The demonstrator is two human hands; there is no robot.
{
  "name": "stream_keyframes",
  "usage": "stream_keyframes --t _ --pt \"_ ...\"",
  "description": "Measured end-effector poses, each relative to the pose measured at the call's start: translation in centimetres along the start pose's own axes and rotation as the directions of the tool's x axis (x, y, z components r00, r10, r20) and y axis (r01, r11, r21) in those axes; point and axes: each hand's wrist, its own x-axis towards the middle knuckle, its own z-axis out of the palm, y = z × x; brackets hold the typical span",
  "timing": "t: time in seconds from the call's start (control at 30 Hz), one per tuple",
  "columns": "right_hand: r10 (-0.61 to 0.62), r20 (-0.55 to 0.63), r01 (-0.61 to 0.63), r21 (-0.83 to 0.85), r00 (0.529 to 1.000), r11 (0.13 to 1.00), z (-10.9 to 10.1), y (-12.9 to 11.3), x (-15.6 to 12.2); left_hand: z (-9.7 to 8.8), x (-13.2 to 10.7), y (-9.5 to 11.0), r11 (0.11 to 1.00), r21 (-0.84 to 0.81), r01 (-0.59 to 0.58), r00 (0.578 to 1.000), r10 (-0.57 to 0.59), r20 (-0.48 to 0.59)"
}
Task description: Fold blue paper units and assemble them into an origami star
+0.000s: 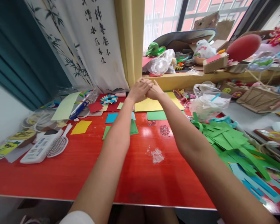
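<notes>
Both of my arms reach out over the red table, and the hands meet at its far side, above the yellow sheet of paper [171, 99]. My left hand [139, 90] lies against my right hand [155, 90], their fingers closed and overlapping. Nothing shows between them. Below the hands lie a green paper sheet [156, 115], a blue paper piece [111, 118] and a smaller green piece [133, 127], partly behind my left forearm. A yellow paper piece [81, 127] is farther left. A folded blue-and-white paper ring [109, 99] sits left of the hands.
Green paper strips [228, 137] and blue offcuts [254, 183] heap up at the right. At the left lie a hairbrush [58, 145], a white bottle [41, 147], a blue utility knife [78, 109] and tape rolls [45, 119]. A plastic bag [210, 101] stands near the cluttered windowsill.
</notes>
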Motion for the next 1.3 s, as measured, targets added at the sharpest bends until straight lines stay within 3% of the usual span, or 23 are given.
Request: stream_keyframes --t 0.07,0.13,0.17,0.27,0.4,0.5,0.57,0.63,0.7,0.8,0.9,1.07,1.23,1.3 --pt "0.027 0.043 -0.026 -0.021 0.999 0.999 -0.5 1.7 0.8 -0.5 -2.5 -3.6 0.973 -0.004 0.233 0.968 -0.232 -0.095" --pt "0.083 0.061 -0.082 -0.018 0.995 0.996 -0.6 3.1 1.8 -1.1 -6.3 -7.3 0.854 -0.032 0.519 0.840 -0.516 -0.170" --pt "0.069 0.086 -0.068 -0.014 0.994 0.998 -0.5 3.4 2.4 -1.5 -8.4 -9.0 0.792 -0.048 0.609 0.782 -0.609 -0.135" --pt "-0.018 0.144 0.013 0.037 0.989 0.999 0.7 1.9 5.2 -2.4 -14.5 -12.7 0.705 -0.066 0.706 0.698 -0.708 -0.108" --pt "-0.202 0.237 0.175 0.130 0.950 0.976 4.3 -5.3 9.7 -2.0 -19.1 -15.3 0.613 -0.212 0.761 0.605 -0.788 -0.110" --pt "-0.291 0.243 0.269 0.118 0.925 0.956 7.5 -10.7 12.3 -1.3 -19.9 -16.5 0.549 -0.348 0.760 0.555 -0.827 -0.090" --pt "-0.244 0.272 0.225 0.097 0.931 0.969 9.4 -12.9 13.5 -1.1 -19.7 -17.2 0.479 -0.463 0.745 0.529 -0.848 -0.028" --pt "-0.192 0.300 0.171 0.094 0.934 0.981 11.0 -13.8 14.4 -1.0 -19.3 -17.8 0.432 -0.544 0.719 0.534 -0.845 0.034" --pt "-0.163 0.291 0.139 0.102 0.943 0.985 12.4 -13.9 15.1 -0.9 -19.0 -18.2 0.416 -0.573 0.705 0.531 -0.846 0.039" --pt "-0.193 0.158 0.180 0.090 0.968 0.979 14.1 -13.5 15.8 -0.3 -18.9 -18.5 0.370 -0.636 0.677 0.494 -0.869 0.020" --pt "-0.201 0.132 0.190 0.088 0.971 0.978 15.2 -13.2 16.0 0.4 -18.8 -18.4 0.318 -0.684 0.656 0.481 -0.875 0.054" --pt "-0.168 0.055 0.159 0.137 0.984 0.978 16.3 -13.1 15.8 0.5 -18.4 -18.0 0.289 -0.720 0.631 0.464 -0.884 0.052" --pt "-0.082 0.043 0.069 0.238 0.996 0.969 16.8 -12.4 15.8 0.5 -18.3 -18.1 0.249 -0.684 0.686 0.410 -0.909 0.080" --pt "-0.059 -0.003 0.058 0.255 0.998 0.965 16.7 -12.1 15.7 0.7 -18.5 -18.4 0.275 -0.655 0.703 0.394 -0.918 0.037"
